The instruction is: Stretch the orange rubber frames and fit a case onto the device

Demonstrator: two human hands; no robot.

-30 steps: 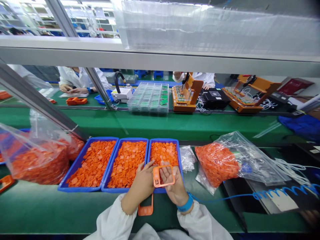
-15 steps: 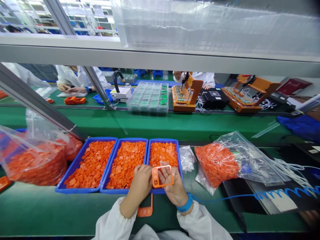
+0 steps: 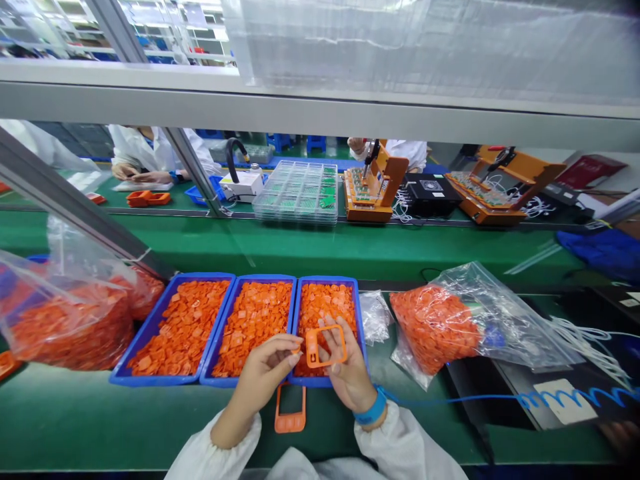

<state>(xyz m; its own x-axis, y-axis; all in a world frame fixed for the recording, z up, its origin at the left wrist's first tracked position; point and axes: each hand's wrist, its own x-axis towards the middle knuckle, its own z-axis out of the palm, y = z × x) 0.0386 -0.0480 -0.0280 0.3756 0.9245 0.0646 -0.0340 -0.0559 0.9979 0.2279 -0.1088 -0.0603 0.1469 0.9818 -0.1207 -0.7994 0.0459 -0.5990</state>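
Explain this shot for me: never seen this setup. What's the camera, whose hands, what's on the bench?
There is no machine here: the camera sits on a worker's head and looks forward and down at their own two bare hands. The right hand, with a blue wrist strap, holds a rectangular orange frame over the near edge of the right-most blue tray. The left hand pinches something small and orange beside that frame; what it is cannot be told. Three blue trays of small orange pieces stand side by side on the green bench. A second orange frame lies flat between the wrists. Clear bags of orange parts lie at both sides. Other people in white coats work across the belt.
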